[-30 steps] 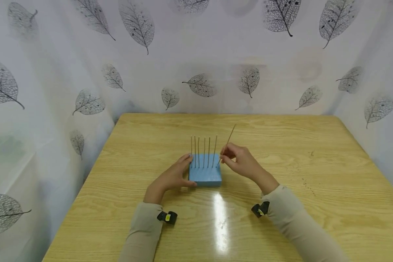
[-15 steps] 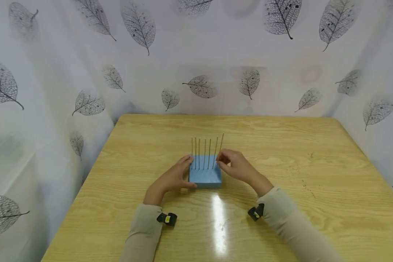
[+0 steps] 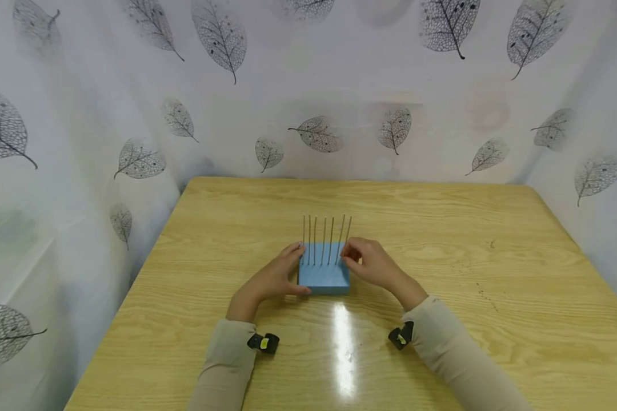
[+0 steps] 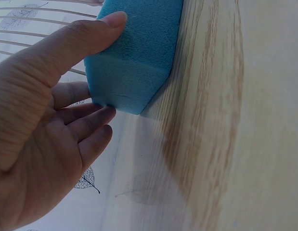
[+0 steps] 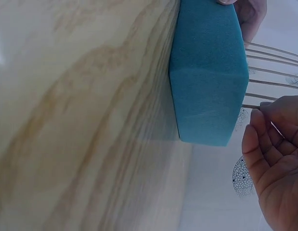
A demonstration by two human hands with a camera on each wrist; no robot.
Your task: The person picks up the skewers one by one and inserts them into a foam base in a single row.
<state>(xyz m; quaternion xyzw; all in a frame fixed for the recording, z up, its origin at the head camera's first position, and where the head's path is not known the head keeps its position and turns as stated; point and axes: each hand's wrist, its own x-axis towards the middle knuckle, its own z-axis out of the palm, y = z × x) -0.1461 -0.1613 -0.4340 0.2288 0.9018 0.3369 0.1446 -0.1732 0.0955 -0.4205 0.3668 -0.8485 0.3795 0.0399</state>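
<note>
A blue foam block (image 3: 324, 278) lies on the table, with several thin wooden sticks (image 3: 324, 240) standing in a row across its top. My left hand (image 3: 268, 278) grips the block's left end; in the left wrist view the thumb (image 4: 103, 33) presses its near side and the fingers reach round the end. At the right end, my right hand (image 3: 374, 262) pinches the rightmost stick (image 3: 348, 227) low down between thumb and fingertips. That stick leans slightly right, its foot hidden behind the fingers in the head view. The right wrist view shows the fingertips close over the block (image 5: 209, 91).
The wood-grain table (image 3: 468, 274) spreads out on all sides of the block. White curtains (image 3: 349, 142) printed with leaves hang behind it and along both sides. A black camera (image 3: 264, 343) sits on the left wrist, another (image 3: 401, 335) on the right.
The right hand has moved slightly left and down with its stick, which has gone from a strong rightward tilt to nearly upright and sits lower. The left hand stays on the block.
</note>
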